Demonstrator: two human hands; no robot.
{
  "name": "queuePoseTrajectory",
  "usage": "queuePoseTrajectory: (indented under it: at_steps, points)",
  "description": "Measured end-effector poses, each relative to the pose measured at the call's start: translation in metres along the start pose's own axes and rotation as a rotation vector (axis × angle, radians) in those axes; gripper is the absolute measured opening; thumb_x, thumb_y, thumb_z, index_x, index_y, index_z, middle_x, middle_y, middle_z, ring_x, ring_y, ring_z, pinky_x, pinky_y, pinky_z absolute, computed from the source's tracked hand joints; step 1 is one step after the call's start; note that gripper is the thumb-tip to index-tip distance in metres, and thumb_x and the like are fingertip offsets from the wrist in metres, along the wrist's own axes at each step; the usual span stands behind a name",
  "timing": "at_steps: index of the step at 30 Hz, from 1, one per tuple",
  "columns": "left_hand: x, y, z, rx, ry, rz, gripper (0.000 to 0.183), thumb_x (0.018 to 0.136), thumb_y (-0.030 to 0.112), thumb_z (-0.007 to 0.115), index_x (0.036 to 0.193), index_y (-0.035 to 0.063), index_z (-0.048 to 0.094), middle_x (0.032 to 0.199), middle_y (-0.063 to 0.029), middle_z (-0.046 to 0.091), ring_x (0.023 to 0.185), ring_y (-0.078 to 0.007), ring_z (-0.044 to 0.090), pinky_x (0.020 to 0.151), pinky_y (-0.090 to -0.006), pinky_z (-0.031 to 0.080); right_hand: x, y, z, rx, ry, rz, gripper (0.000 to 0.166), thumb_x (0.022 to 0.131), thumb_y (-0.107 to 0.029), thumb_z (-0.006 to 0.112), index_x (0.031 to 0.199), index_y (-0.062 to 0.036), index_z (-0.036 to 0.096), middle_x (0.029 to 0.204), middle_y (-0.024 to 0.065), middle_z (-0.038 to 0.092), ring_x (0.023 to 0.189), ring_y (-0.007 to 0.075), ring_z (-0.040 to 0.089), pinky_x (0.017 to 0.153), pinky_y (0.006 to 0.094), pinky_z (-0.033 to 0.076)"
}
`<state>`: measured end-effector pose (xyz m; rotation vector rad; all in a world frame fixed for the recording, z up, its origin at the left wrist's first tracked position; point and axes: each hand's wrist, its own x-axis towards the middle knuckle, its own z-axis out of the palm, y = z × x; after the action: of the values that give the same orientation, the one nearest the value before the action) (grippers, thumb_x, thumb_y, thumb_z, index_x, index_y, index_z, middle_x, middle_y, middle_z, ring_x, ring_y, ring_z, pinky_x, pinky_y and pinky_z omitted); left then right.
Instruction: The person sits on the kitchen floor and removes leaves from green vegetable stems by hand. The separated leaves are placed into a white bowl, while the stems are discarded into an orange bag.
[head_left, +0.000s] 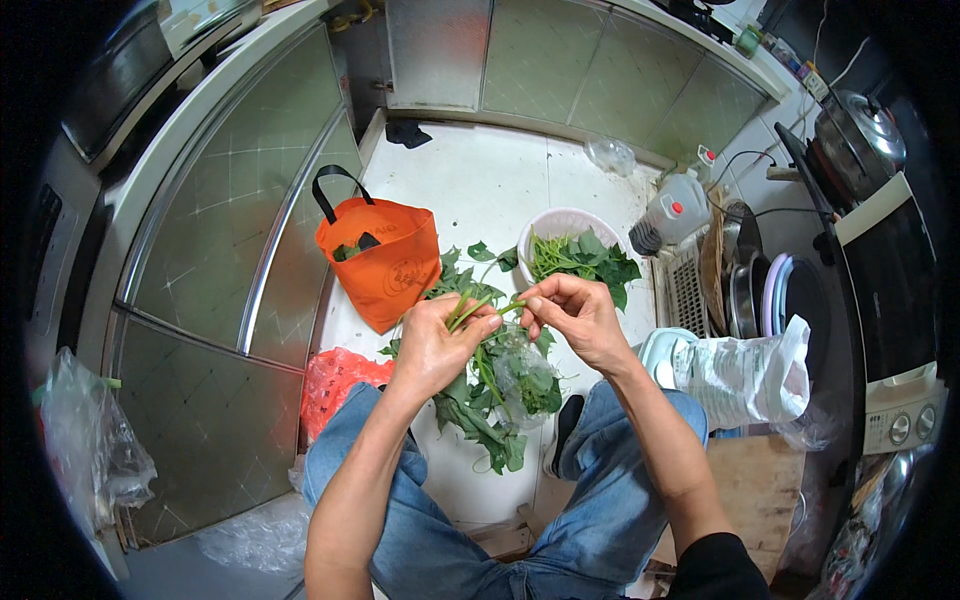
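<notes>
Several green leaf stems are gripped in my left hand, their ends poking up past the thumb. My right hand pinches the tip of one stem between thumb and fingers, just right of the left thumb. Below both hands a heap of leafy green vines lies on the white floor, with a clear plastic bag over part of it. Beyond my right hand stands a pale plastic basin holding green stems and leaves. Some leaves hang over its rim.
An orange tote bag with leaves inside stands at left, near a red plastic bag. At right are plastic jugs, a white sack and stacked pans. Cabinets line the left and far sides.
</notes>
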<state>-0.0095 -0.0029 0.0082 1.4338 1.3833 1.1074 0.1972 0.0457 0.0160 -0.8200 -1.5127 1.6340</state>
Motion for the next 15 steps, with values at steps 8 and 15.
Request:
queuePoseTrajectory:
  at_steps: [8,15]
  points:
    - [0.0016,-0.0079,0.0023,-0.142,-0.068,-0.016,0.018,0.083,0.016,0.073,0.088,-0.0012,0.071,0.072,-0.0033,0.066,0.066,-0.0074,0.057,0.059,-0.0251,0.044,-0.0015,-0.0071,0.0009,-0.146,0.028,-0.097,0.017,0.094,-0.006,0.059,0.104,0.0062,0.065,0.088,0.0095,0.069,0.075,0.012,0.064,0.07,0.0249,0.053]
    - [0.0014,-0.0062,0.0011,-0.209,-0.16,-0.094,0.016,0.086,0.017,0.07,0.089,0.0009,0.073,0.073,-0.001,0.066,0.066,-0.0058,0.055,0.06,-0.0239,0.043,-0.0022,-0.0045,-0.0011,-0.194,0.03,-0.128,0.016,0.094,-0.005,0.059,0.104,0.0043,0.068,0.086,0.0074,0.069,0.074,0.0103,0.063,0.068,0.0233,0.053]
